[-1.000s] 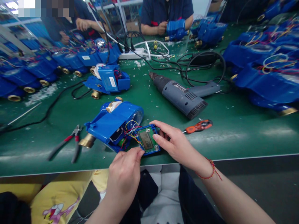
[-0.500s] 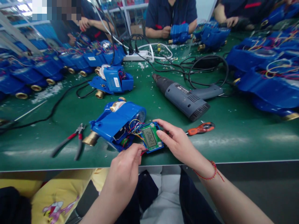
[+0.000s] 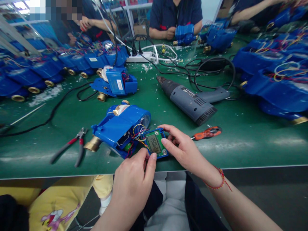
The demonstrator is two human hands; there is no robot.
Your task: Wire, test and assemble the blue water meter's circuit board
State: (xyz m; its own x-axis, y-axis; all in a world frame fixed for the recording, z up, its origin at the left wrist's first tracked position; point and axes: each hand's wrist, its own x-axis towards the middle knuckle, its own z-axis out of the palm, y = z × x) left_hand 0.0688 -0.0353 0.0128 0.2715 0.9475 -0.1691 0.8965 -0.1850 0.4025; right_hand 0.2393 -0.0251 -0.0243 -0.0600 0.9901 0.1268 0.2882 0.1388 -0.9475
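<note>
A display module [image 3: 154, 143], a green circuit board with a digit screen in a blue frame, lies tilted at the table's front. My right hand [image 3: 184, 146] grips its right side, thumb on the board's edge. At the module's lower left corner, my left hand [image 3: 134, 176] has curled fingers, with its thumb tip over the edge; whatever lies between those fingers is hidden. Thin coloured wires [image 3: 139, 136] run from the module into a blue water meter [image 3: 127, 123] with brass fittings, which rests on its side just left of it.
Cutting pliers [image 3: 79, 141] lie left, an orange screwdriver [image 3: 208, 132] right. Behind are a grey heat gun [image 3: 190, 101], another blue meter [image 3: 120, 83], a power strip [image 3: 141, 57] and cables. Meters crowd both sides of the green table [image 3: 72, 118]. Co-workers sit across; a yellow-clothed leg [image 3: 57, 208] is at left.
My left thumb has moved away from the index finger and onto the module's lower edge. The red wire end by those fingers is now covered. My right hand has barely shifted.
</note>
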